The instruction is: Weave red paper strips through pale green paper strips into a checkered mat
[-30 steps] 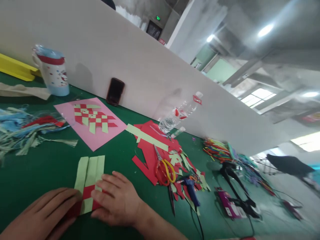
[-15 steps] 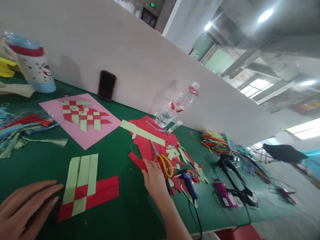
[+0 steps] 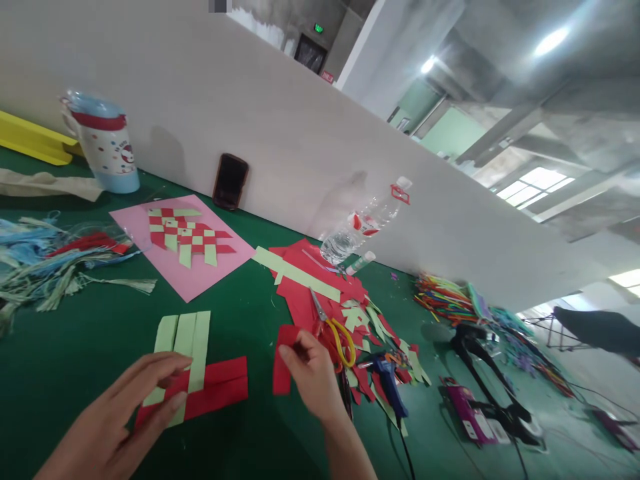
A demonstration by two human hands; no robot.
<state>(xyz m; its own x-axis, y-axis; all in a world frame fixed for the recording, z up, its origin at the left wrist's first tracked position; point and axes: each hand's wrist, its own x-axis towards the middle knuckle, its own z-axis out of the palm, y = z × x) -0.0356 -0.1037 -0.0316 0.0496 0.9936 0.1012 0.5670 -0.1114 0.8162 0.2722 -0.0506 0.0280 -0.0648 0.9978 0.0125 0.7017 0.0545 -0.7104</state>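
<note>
Left hand (image 3: pixel 117 413) has come down onto the paper weave (image 3: pixel 220 381), fingers spread and covering its lower left corner, while right hand (image 3: pixel 311 373) has moved away from the scissors and pinches a red paper piece (image 3: pixel 283 360) between thumb and fingers, just right of the weave. Green bench (image 3: pixel 250 427) shows between the weave and a heap of red and green scraps (image 3: pixel 305 300) farther right, where scissors (image 3: pixel 334 337) lie beside a glue gun (image 3: pixel 387 390). Beyond the weave, a finished weave (image 3: pixel 190 237) lies on a pink sheet (image 3: pixel 235 257); a bottle (image 3: pixel 363 227), phone (image 3: pixel 230 181) and mug (image 3: pixel 103 143) stand along the wall (image 3: pixel 280 120). Far right of the weave, coloured strips (image 3: pixel 445 300) are too blurred to make out.
</note>
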